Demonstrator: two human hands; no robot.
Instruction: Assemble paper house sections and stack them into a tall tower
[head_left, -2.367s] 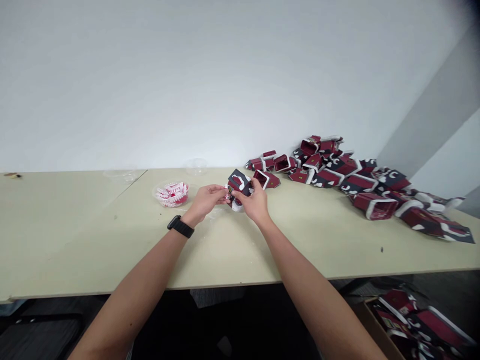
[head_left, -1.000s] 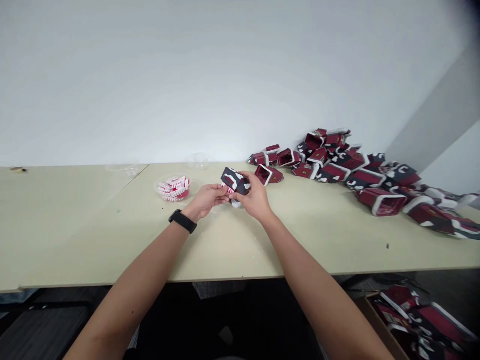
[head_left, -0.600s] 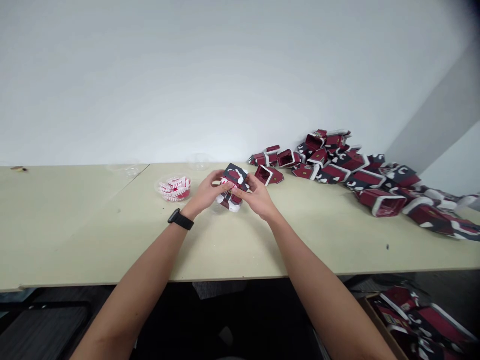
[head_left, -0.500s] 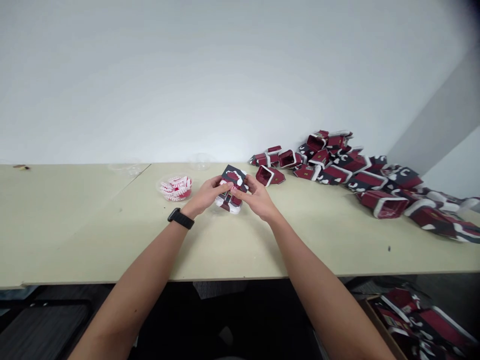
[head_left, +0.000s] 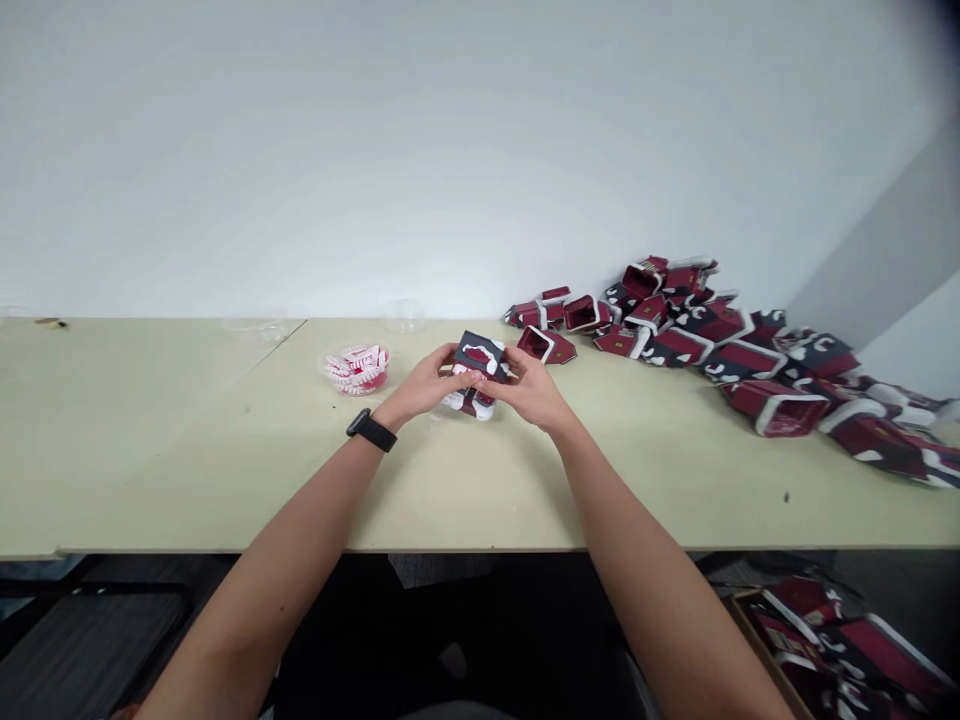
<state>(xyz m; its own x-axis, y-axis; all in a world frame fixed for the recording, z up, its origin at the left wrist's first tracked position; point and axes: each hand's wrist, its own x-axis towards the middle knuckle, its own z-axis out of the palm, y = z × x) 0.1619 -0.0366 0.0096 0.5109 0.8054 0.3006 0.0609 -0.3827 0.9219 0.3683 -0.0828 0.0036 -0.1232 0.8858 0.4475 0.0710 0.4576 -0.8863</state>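
Between my two hands is a small toy house (head_left: 480, 352) with a dark roof, dark red walls and white snow-like trim. My left hand (head_left: 433, 382) grips its left side, thumb across the front. On the right side, my right hand (head_left: 532, 388) grips it too, and the two thumbs nearly meet at the front below the roof. The fingers behind the house are partly hidden. Left of my hands stands a clear plastic bowl (head_left: 325, 376) holding red-and-white striped pieces (head_left: 358, 366).
A heap of similar houses (head_left: 712, 320) covers the right of the table (head_left: 225, 470), some lying with open bottoms showing. One house (head_left: 546, 345) lies just right of my hands. Clear plastic containers (head_left: 405, 316) stand near the wall. More houses fill a box (head_left: 769, 650) below the table's right edge.
The view has shifted slightly. The house has tipped a little in my hands, so its roof looks flatter and wider. Both hands keep their hold on it.
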